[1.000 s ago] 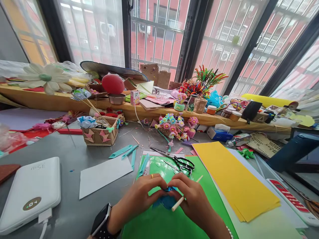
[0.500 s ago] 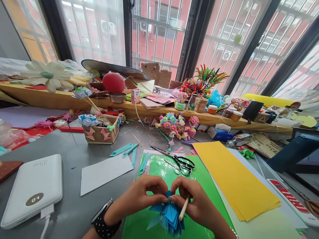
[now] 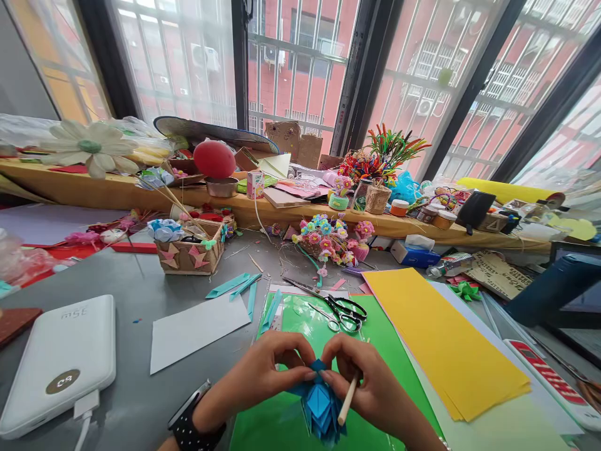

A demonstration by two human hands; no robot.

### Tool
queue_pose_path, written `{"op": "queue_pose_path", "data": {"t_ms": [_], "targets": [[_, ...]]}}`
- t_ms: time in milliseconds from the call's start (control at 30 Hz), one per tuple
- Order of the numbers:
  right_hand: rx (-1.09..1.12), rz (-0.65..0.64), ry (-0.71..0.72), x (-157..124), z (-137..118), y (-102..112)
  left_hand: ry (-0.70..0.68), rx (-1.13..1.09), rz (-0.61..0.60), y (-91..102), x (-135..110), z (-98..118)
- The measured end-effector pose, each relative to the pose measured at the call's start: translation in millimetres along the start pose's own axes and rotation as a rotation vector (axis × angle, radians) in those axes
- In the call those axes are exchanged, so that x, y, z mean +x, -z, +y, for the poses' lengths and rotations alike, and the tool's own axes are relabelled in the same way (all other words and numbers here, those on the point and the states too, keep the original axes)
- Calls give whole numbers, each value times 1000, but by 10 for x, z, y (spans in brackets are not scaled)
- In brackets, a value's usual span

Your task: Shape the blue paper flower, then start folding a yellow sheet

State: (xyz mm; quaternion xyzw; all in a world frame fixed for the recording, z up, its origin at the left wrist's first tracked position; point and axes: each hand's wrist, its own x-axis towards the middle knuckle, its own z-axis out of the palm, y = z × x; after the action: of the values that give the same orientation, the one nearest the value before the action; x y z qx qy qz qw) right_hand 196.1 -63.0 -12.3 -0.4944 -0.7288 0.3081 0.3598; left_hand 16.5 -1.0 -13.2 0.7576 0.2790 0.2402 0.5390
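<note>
A blue folded-paper flower (image 3: 322, 407) with layered pointed petals is held above a green folder (image 3: 263, 419). My left hand (image 3: 284, 363) pinches one side of its top petal between thumb and forefinger. On the other side of that petal, my right hand (image 3: 359, 369) pinches too, its fingertips close to the left ones. A thin wooden stick (image 3: 348, 398) is tucked within my right hand's fingers and slants down past the flower. Black-handled scissors (image 3: 346, 311) and a smaller silver pair (image 3: 332, 324) lie on the folder beyond my hands.
Yellow paper sheets (image 3: 446, 338) lie to the right, a white sheet (image 3: 200, 332) and teal folded strips (image 3: 230, 285) to the left. A white power bank (image 3: 63, 357) with a cable sits far left. Behind stand a cardboard box (image 3: 192, 255) and crocheted flowers (image 3: 326, 238).
Both hands stay pinched at the petal in nearly the same place. The flower has turned slightly, and its left petals show less than before.
</note>
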Motion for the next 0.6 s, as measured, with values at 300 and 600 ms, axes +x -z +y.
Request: {"op": "queue_pose_path", "data": {"t_ms": [300,600], "targets": [[51,46,-8,10,70,-43,-26,121,91,-19,-22,7],[-64,113,14,39,122,-77,-3,144,144,-49,11,-87]]}}
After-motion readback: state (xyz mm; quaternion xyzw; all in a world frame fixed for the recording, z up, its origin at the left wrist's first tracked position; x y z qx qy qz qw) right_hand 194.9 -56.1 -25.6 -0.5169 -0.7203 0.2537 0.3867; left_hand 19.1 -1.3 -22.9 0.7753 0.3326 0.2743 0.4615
